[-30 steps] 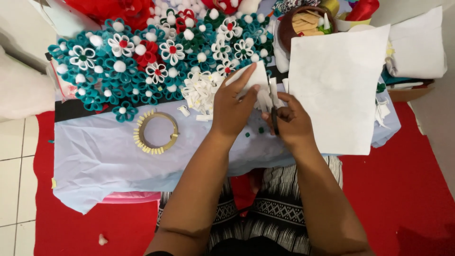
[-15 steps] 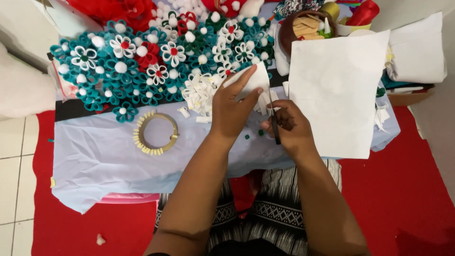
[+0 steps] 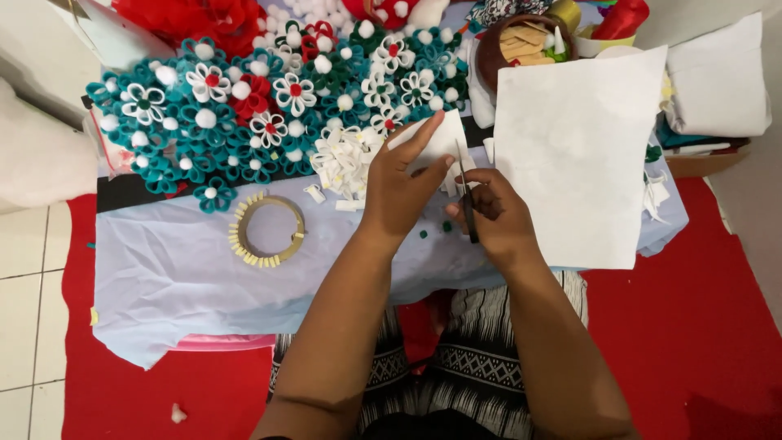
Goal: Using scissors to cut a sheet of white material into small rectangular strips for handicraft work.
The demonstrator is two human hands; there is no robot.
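The left hand [image 3: 399,191] arches, fingers pinching a small white felt piece [image 3: 436,143]; just beside it, the right hand [image 3: 497,216] curls closed around dark slim metal scissors [image 3: 466,200], blades touching the soft felt

Setting: a home craft corner at floor level. Indicators: white floor tiles [image 3: 28,318], a red carpet [image 3: 700,326], a low bench draped in pale cloth [image 3: 179,277], heaped teal, white and red felt flowers [image 3: 244,106], and a bowl of craft supplies [image 3: 521,45].
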